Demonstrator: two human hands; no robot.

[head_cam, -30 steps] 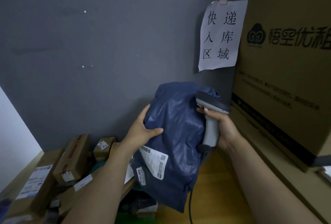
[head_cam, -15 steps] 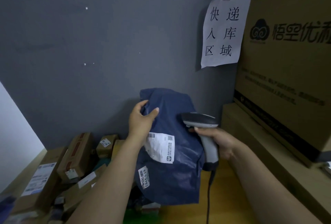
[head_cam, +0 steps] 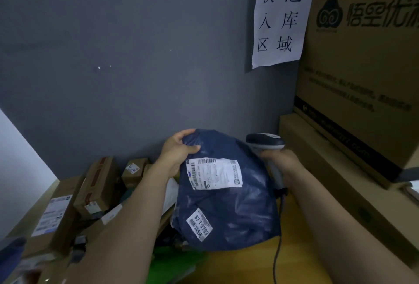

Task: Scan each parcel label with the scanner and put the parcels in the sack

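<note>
My left hand (head_cam: 175,154) grips the top edge of a dark blue plastic mailer parcel (head_cam: 229,206), holding it up in front of me. Its white shipping label (head_cam: 214,173) with barcodes faces me, and a smaller white sticker (head_cam: 199,224) sits lower on the bag. My right hand (head_cam: 281,161) grips the handle of a grey barcode scanner (head_cam: 265,143), whose head sits just right of the parcel's upper edge, pointing left. The scanner's black cable (head_cam: 277,245) hangs down behind the parcel. No sack is clearly visible.
Several brown cardboard parcels (head_cam: 97,186) with white labels are piled at the lower left against the grey wall. Large cardboard boxes (head_cam: 362,75) are stacked on the right. A paper sign (head_cam: 281,16) hangs on the wall. Something green (head_cam: 172,263) lies below the parcel on the wooden floor.
The blue parcel has been lowered and turned so its large label faces me squarely. The scanner has moved from in front of the parcel to its upper right side.
</note>
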